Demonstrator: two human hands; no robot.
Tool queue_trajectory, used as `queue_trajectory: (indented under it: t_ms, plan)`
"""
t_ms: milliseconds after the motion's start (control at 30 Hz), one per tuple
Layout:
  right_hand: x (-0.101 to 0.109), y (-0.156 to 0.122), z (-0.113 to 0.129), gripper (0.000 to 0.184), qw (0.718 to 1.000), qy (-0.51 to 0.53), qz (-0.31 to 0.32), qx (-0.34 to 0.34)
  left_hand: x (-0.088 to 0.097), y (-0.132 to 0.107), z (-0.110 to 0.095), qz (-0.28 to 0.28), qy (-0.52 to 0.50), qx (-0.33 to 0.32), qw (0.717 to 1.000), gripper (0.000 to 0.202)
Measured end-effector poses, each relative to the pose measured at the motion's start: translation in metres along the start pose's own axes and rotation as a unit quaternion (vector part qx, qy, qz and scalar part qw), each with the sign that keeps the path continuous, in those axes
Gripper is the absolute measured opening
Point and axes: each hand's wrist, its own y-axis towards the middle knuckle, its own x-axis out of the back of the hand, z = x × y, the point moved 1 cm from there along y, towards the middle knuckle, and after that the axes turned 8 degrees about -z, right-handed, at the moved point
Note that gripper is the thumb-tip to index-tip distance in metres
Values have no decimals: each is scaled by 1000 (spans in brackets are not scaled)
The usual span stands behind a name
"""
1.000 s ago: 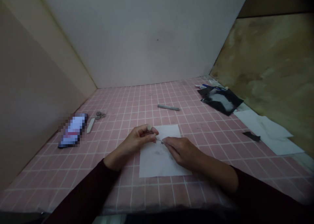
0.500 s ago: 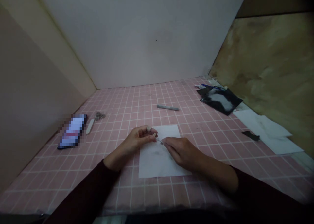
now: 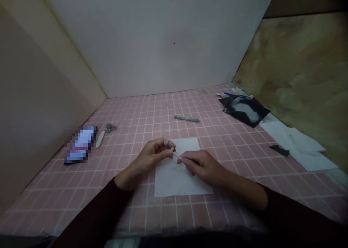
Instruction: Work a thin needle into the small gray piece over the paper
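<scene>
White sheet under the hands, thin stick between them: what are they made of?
The white sheet looks like matte paper: flat, no shine. The thin stick between the left hand and right hand looks pale, perhaps plastic or metal; too small to tell.

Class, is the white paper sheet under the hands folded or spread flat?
Spread flat: the white paper sheet lies as one smooth layer on the pink grid surface, no fold visible.
</scene>
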Motion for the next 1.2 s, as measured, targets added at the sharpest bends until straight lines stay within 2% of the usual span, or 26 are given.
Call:
queue_trajectory:
  t_ms: [67,133,200,233,300,367,433,500,567,600,667,700,733,767,833,867,933,1000,1033,1100,1167,1200]
  plan:
    - [-2,-2,1,21,992,-89,-42,82,0,1,2,-12,10,19,1000,22]
    - [-1,-2,1,22,992,-90,-41,75,1,1,3,-10,13,33,999,21]
    - [2,0,2,24,1000,1,1,-16,2,1,2,10,7,32,999,22]
    - [5,2,2,25,994,71,23,-78,2,1,1,24,5,26,999,22]
    - [9,4,4,25,958,213,53,-187,3,0,-2,42,8,6,999,23]
    - [11,6,5,23,925,294,60,-232,3,-1,-4,48,16,-12,999,23]
    - [10,6,4,22,923,298,68,-234,2,-1,-5,43,17,-18,999,22]
    - [8,5,3,25,952,226,72,-192,1,-1,-4,30,15,-21,999,22]
    - [4,3,1,26,992,83,47,-84,0,-1,-3,13,17,-21,1000,21]
    - [3,1,1,25,1000,5,23,-16,0,0,-2,5,20,-16,1000,20]
    - [1,-1,1,22,989,-113,-22,91,0,1,0,-6,27,2,1000,19]
    - [1,-2,1,22,984,-137,-33,112,0,1,1,-7,30,8,999,19]
    - [2,-2,1,23,985,-130,-31,104,1,1,1,-4,32,11,999,19]
    - [3,-1,2,23,992,-97,-22,72,1,1,0,2,32,10,999,19]
    - [7,2,3,25,998,37,19,-48,1,0,-2,24,30,0,999,21]
    - [10,4,3,26,986,116,39,-114,1,-1,-3,36,29,-6,999,22]
    - [13,6,5,25,944,243,65,-213,1,-3,-5,49,27,-13,998,22]
    - [13,8,6,24,922,290,70,-248,1,-4,-5,51,29,-16,998,22]
    - [12,7,6,24,924,285,69,-246,1,-4,-5,46,31,-18,998,22]
    - [8,6,5,25,953,218,66,-197,1,-3,-3,31,35,-26,999,21]
    - [4,3,3,25,992,82,39,-84,2,-1,0,13,42,-31,999,20]
    - [2,1,2,24,1000,5,17,-16,2,0,1,6,46,-28,999,20]
